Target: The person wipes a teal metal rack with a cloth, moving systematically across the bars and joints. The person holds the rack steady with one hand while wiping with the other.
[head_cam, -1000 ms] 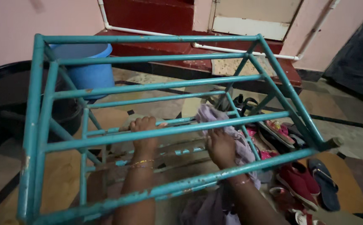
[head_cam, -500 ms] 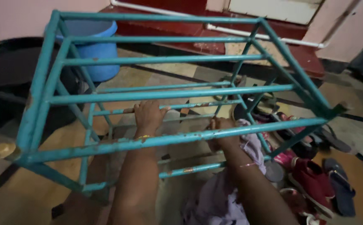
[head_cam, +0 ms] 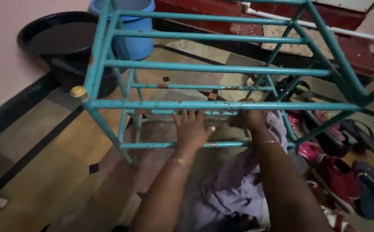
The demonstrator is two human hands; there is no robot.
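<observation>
**Rack swung nearer the wall, hands lower on the bars**

Since the earlier frame the teal metal rack (head_cam: 221, 68) has shifted left across the view and the black tub (head_cam: 62, 43) now shows almost whole beside it. Both hands have come down to the lower bars.

Rack: long axis runs left to right, straight across in front of both hands, with the bars parallel to that axis. Paint chipped, rust spots on the lower rails. A round tan cap (head_cam: 78, 91) sits on its near-left corner.

Left hand (head_cam: 191, 129): fingers spread, lying over a low bar near the middle of the rack, more resting than clenched. Nothing else in it.

Right hand (head_cam: 249, 118): just right of the left, curled around the same run of bars, with a pale lilac cloth (head_cam: 238, 184) bunched under it and trailing back towards the body. How tightly the fingers close I cannot tell; the bar hides them.

Both hands sit about equally close to the rack, and the right is nearer its far-right end.

Outward: shoes (head_cam: 337, 172) and sandals piled right of the right hand. Blue bucket (head_cam: 131, 30) beyond the rack, left of the grip. No labels or signs are readable.
</observation>
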